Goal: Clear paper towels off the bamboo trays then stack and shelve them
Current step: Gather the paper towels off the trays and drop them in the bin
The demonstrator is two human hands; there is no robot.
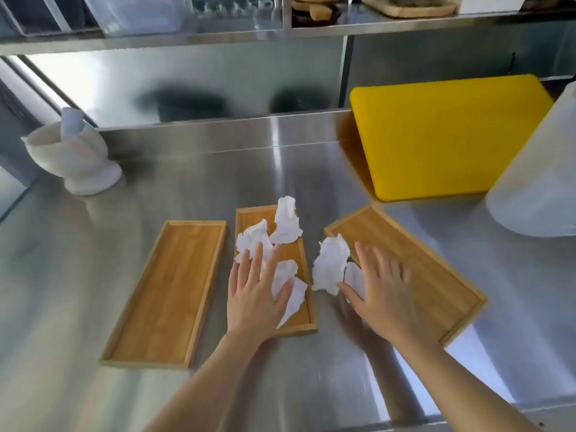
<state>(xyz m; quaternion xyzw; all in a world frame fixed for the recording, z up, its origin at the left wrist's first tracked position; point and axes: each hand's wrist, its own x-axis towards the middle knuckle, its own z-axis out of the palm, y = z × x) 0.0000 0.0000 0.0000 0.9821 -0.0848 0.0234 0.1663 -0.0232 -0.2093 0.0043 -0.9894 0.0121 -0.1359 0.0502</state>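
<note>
Three bamboo trays lie on the steel counter. The left tray [168,291] is bare. The middle tray [304,266] holds several crumpled white paper towels [285,224]. My left hand [255,291] hovers over its near half, fingers spread, touching a towel [288,286]. The right tray [436,275] lies at an angle. My right hand [381,288] rests flat on its left part, fingers apart, beside a crumpled towel [330,265] that hangs over the tray's left edge.
A yellow cutting board [445,135] leans against the back wall at the right. A white mortar and pestle [73,154] stands at the back left. A white container [542,179] is at the far right. A steel shelf [280,35] runs overhead.
</note>
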